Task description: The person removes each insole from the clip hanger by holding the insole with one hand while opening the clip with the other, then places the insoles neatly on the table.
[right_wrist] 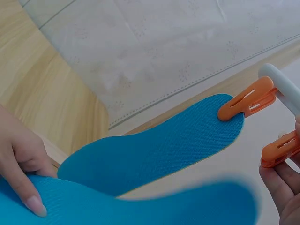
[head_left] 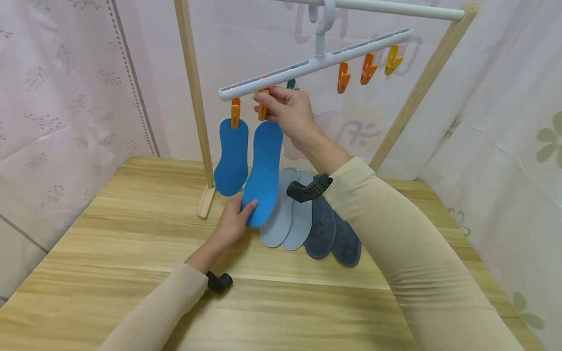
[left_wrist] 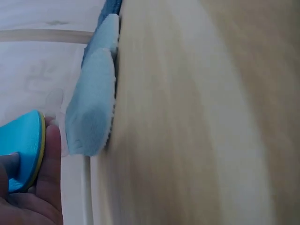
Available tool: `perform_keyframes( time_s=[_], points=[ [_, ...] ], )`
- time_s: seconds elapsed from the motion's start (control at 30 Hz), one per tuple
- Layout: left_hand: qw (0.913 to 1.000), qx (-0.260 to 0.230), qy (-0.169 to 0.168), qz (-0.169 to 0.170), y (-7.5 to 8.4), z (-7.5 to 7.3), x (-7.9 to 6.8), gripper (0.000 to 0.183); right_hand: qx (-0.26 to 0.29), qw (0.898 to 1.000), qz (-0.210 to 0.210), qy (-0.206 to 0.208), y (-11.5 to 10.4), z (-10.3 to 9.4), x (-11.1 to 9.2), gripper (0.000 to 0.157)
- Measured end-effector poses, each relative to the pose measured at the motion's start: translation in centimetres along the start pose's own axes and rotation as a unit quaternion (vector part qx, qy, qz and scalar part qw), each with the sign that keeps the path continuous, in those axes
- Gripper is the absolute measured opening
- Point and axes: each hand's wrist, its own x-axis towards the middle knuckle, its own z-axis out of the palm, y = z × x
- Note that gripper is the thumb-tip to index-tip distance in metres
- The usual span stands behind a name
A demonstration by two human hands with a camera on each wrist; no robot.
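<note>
My left hand holds a blue insole near its lower end, thumb on the front face. A yellow edge shows along this insole in the left wrist view. Up at the hanger, my right hand pinches an orange clothespin. The held insole's upper end sits just below that clothespin and, in the right wrist view, apart from it. Beside it, a second blue insole hangs from another orange clothespin at the left end of the white hanger, which tilts down to the left.
The hanger hooks onto a white rod between wooden posts. Two orange clothespins and a yellow one hang at right, a dark green one behind my hand. Light grey insoles and dark grey ones overlap on the wooden table.
</note>
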Motion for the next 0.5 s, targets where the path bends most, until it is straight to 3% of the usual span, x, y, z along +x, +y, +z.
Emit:
perform_keyframes(
  time_s=[0.2,0.5],
  points=[
    [0.9992,0.033,-0.011,-0.019,-0.1,-0.4,-0.1,0.034,0.012,1.000,0.007,-0.001,-0.3,0.2,-0.1,0.038],
    [0.9930,0.097,-0.058,-0.036,-0.6,-1.2,0.4,0.037,0.015,1.000,0.014,-0.007,-0.7,0.0,-0.3,0.038]
  ],
)
